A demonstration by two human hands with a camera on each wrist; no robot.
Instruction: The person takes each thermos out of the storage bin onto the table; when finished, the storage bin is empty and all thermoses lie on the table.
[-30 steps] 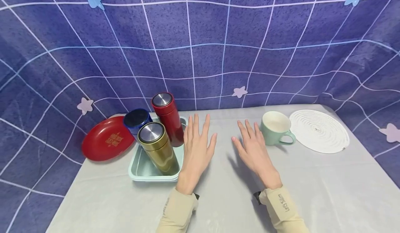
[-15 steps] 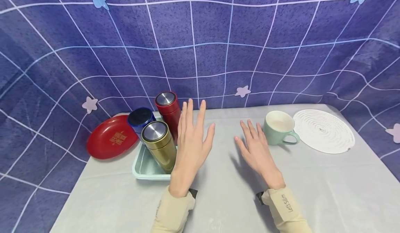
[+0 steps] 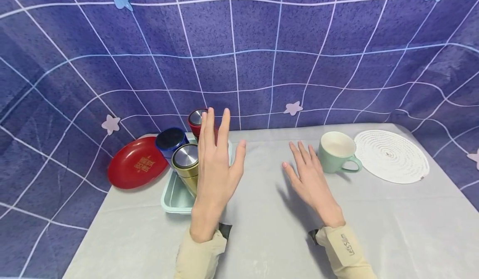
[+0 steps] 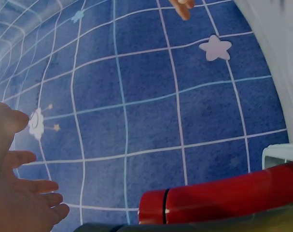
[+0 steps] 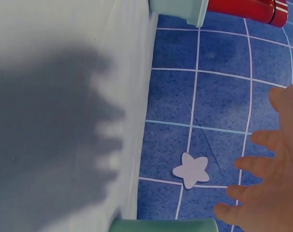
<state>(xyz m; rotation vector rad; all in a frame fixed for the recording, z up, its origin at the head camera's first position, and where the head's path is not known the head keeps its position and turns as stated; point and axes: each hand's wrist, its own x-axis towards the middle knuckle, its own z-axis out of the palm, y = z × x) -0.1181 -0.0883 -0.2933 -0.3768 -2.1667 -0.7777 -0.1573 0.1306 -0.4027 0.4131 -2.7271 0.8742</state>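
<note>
My left hand [image 3: 215,171] hovers with straight, spread fingers in front of the right side of a pale green tray [image 3: 173,209], holding nothing. Standing in that tray are a gold thermos [image 3: 183,166], a blue thermos [image 3: 170,139] and a red thermos [image 3: 194,129]. The hand partly covers the gold and red ones in the head view; in the left wrist view the red thermos [image 4: 223,200] lies apart from the fingers. My right hand [image 3: 312,187], fingers also extended, is raised over the table just left of a mint green mug [image 3: 326,159] and casts a shadow.
An oval red plate [image 3: 129,166] with gold lettering is left of the tray. Right of the mug lies a round white woven mat [image 3: 393,158]. The grey-white table [image 3: 262,237] ends at the back against a blue gridded curtain [image 3: 254,75].
My left hand has risen and shifted left, now covering more of the gold and red thermoses. The right hand stays nearly in place; the whole head view has drifted slightly.
</note>
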